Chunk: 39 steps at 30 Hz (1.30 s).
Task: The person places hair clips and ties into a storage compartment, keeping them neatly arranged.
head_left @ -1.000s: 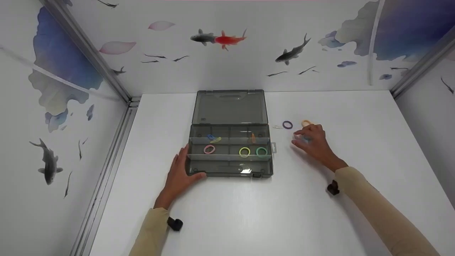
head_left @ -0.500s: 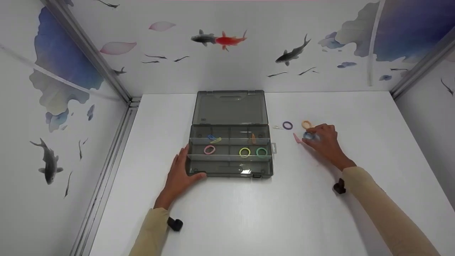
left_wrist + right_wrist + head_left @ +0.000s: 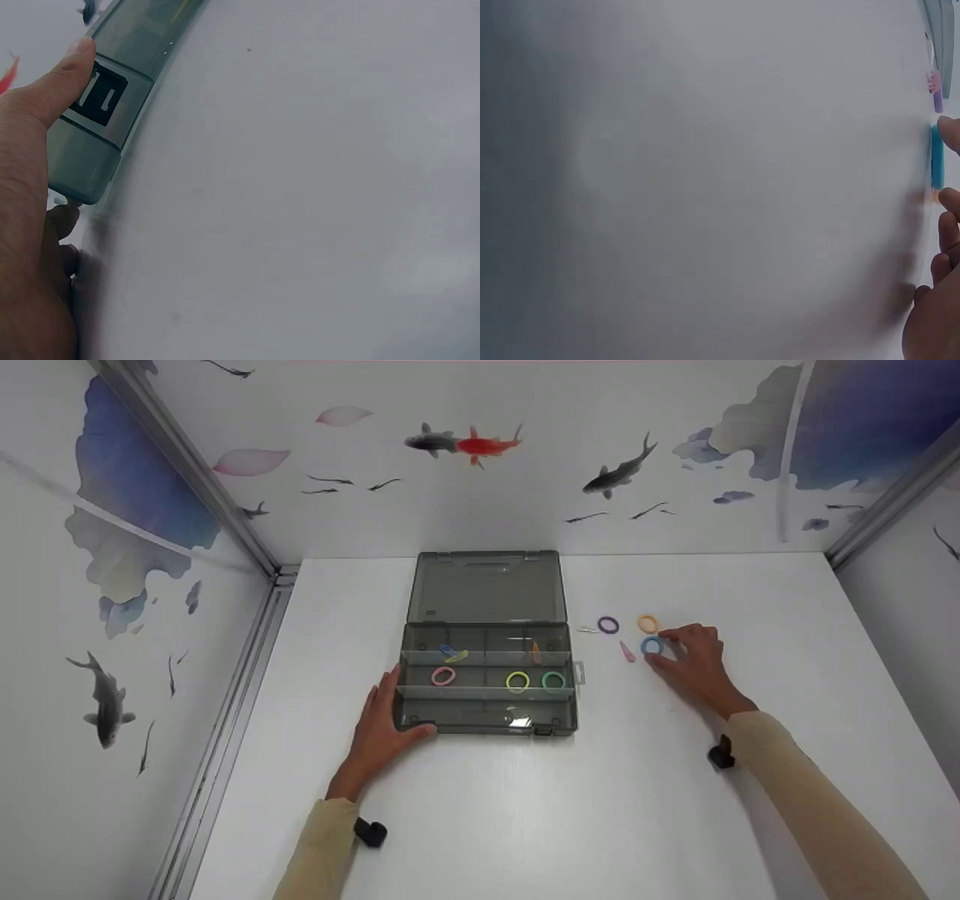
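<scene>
My right hand (image 3: 697,664) is at the table's right side, thumb and index finger at the edges of a blue ring-shaped hair tie (image 3: 642,647). In the right wrist view that hair tie (image 3: 937,157) sits between thumb and index fingertip. Close by lie an orange hair tie (image 3: 640,624), a purple one (image 3: 608,617), a pink clip (image 3: 627,652) and a pale clip (image 3: 587,629). My left hand (image 3: 379,731) holds the near left corner of a grey see-through divider box (image 3: 480,730), thumb along its front. The left wrist view shows this thumb on the box wall (image 3: 90,165).
The box lid (image 3: 487,589) is folded back. Inside are pink (image 3: 433,679), yellow (image 3: 508,684) and green (image 3: 545,687) hair ties, plus blue (image 3: 446,649), yellow (image 3: 457,656) and orange (image 3: 535,652) clips. Printed wall panels (image 3: 525,517) enclose the white table (image 3: 525,825).
My right hand has moved right, uncovering the pink clip and the orange hair tie. Its thumb and index finger have come to the blue hair tie. My left hand stays at the box.
</scene>
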Motion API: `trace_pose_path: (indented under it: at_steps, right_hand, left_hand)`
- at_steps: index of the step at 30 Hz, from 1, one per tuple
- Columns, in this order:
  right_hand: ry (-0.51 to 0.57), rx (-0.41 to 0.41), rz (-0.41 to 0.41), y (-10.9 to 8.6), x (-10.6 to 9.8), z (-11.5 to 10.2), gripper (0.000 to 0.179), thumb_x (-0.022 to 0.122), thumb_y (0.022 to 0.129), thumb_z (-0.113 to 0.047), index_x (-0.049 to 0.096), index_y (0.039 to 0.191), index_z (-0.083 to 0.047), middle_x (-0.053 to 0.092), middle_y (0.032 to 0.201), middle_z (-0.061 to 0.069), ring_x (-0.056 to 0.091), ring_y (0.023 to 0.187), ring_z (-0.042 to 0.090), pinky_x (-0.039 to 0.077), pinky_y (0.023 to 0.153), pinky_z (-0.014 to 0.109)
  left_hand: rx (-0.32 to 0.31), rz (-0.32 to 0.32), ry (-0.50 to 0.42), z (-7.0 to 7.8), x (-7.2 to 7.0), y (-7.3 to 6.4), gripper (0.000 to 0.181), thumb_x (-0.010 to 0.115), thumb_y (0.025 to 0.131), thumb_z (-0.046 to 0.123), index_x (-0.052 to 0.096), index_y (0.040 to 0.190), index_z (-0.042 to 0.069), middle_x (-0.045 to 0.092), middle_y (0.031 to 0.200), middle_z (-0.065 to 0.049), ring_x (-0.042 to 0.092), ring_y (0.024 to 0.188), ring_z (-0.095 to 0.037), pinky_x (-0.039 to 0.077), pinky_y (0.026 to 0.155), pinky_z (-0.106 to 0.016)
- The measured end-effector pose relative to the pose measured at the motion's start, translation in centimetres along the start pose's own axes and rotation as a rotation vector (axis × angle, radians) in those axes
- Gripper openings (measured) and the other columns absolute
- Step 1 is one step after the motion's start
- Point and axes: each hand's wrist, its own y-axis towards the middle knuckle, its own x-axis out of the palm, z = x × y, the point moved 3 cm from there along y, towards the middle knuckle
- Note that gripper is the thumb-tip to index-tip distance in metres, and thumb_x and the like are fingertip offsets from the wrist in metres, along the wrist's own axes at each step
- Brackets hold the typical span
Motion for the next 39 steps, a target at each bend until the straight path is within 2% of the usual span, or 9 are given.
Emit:
trace_pose_path:
  at_steps: [8, 15, 23, 27, 33, 39]
  right_hand:
    - [-0.017, 0.03, 0.002, -0.3, 0.4, 0.2, 0.05, 0.083, 0.101, -0.031, 0.069, 0.138, 0.0, 0.053, 0.136, 0.025, 0.037, 0.131, 0.044, 0.024, 0.11, 0.066]
    - [-0.025, 0.008, 0.039, -0.5, 0.6, 0.0, 0.045, 0.083, 0.101, -0.028, 0.071, 0.133, 0.002, 0.055, 0.132, 0.024, 0.039, 0.128, 0.044, 0.024, 0.11, 0.066]
    - [0.018, 0.019, 0.05, -0.6, 0.8, -0.6, 0.04, 0.081, 0.102, -0.031, 0.074, 0.126, -0.001, 0.057, 0.128, 0.019, 0.04, 0.128, 0.041, 0.027, 0.108, 0.064]
    - [0.009, -0.062, 0.07, -0.4, 1.0, -1.4, 0.036, 0.085, 0.099, -0.023, 0.076, 0.122, 0.003, 0.061, 0.12, 0.022, 0.043, 0.123, 0.042, 0.026, 0.106, 0.066]
    - [0.015, -0.219, 0.116, 0.0, 1.2, -3.3, 0.033, 0.092, 0.091, -0.012, 0.077, 0.114, 0.006, 0.065, 0.112, 0.025, 0.047, 0.112, 0.041, 0.029, 0.096, 0.064]
    - [0.08, -0.252, 0.113, 0.2, 1.4, -5.5, 0.032, 0.094, 0.088, -0.009, 0.078, 0.113, 0.004, 0.067, 0.112, 0.022, 0.046, 0.11, 0.034, 0.029, 0.097, 0.059]
  left_hand:
    - [-0.001, -0.001, 0.005, 0.0, -0.1, 0.0, 0.127, 0.09, 0.084, 0.067, 0.011, 0.178, 0.038, 0.012, 0.185, -0.01, 0.01, 0.169, -0.044, 0.022, 0.125, -0.078]
    - [0.01, 0.003, 0.01, 0.0, 0.0, 0.1, 0.126, 0.09, 0.085, 0.065, 0.011, 0.179, 0.036, 0.012, 0.185, -0.013, 0.01, 0.168, -0.047, 0.021, 0.125, -0.079]
    - [-0.003, -0.003, 0.009, 0.3, -0.1, 0.1, 0.126, 0.089, 0.085, 0.066, 0.012, 0.179, 0.034, 0.012, 0.185, -0.013, 0.009, 0.168, -0.048, 0.02, 0.126, -0.078]
    - [-0.016, 0.002, 0.015, 0.4, -0.1, 0.1, 0.127, 0.089, 0.084, 0.067, 0.013, 0.179, 0.033, 0.013, 0.185, -0.014, 0.01, 0.168, -0.047, 0.02, 0.126, -0.078]
    - [-0.01, 0.005, 0.021, 0.4, 0.0, 0.1, 0.125, 0.089, 0.085, 0.066, 0.013, 0.179, 0.032, 0.013, 0.184, -0.015, 0.011, 0.168, -0.047, 0.021, 0.126, -0.078]
    - [-0.008, 0.004, 0.024, 0.4, 0.0, 0.1, 0.125, 0.089, 0.086, 0.066, 0.012, 0.179, 0.033, 0.013, 0.185, -0.015, 0.01, 0.168, -0.048, 0.021, 0.126, -0.077]
